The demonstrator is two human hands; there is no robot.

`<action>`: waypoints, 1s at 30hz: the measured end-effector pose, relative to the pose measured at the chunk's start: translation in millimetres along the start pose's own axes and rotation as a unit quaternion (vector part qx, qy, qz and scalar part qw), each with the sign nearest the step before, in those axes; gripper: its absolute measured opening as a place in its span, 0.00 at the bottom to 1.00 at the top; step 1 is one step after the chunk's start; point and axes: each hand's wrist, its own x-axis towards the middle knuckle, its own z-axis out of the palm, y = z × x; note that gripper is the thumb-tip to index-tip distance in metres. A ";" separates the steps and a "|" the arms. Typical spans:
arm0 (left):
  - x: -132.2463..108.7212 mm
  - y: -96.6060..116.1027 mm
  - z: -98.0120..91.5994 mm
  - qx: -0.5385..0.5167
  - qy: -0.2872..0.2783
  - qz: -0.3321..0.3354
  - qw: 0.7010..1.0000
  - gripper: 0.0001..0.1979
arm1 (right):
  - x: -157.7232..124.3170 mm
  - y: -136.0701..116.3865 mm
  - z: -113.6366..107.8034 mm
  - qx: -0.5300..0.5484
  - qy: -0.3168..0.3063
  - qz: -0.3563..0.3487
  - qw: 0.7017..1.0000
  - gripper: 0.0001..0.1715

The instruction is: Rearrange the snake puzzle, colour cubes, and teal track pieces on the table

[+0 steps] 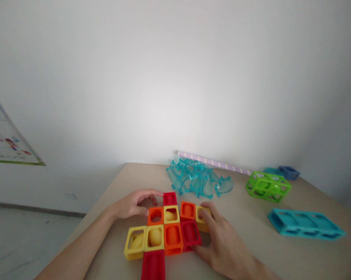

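A flat cluster of hollow red, orange and yellow toy cube blocks (pixel 173 235) lies on the table, some with rounded shapes inside. My left hand (pixel 136 204) is at the cluster's far left side. Its index fingertip touches the far red cube block (pixel 170 199), and its thumb presses the orange cube block (pixel 156 216) with a round opening. On the right side, my right hand (pixel 220 239) curls round a yellow cube block (pixel 201 221), partly hidden by its fingers. The right thumb lies by the lower edge of a red cube block (pixel 190 234).
Translucent teal curved pieces (pixel 197 177) are heaped behind the cluster. A lilac striped strip (pixel 213 161) lies along the wall. To the right are a green frame block (pixel 268 186), a teal three-cell block (pixel 306 223) and a blue block (pixel 289 172). The tabletop (pixel 111 194) ends at left.
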 end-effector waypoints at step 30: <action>3.1 13.4 13.0 -0.004 -0.028 -0.060 0.998 0.22 | 11.5 16.1 -15.6 0.020 -0.024 -0.040 0.999 0.13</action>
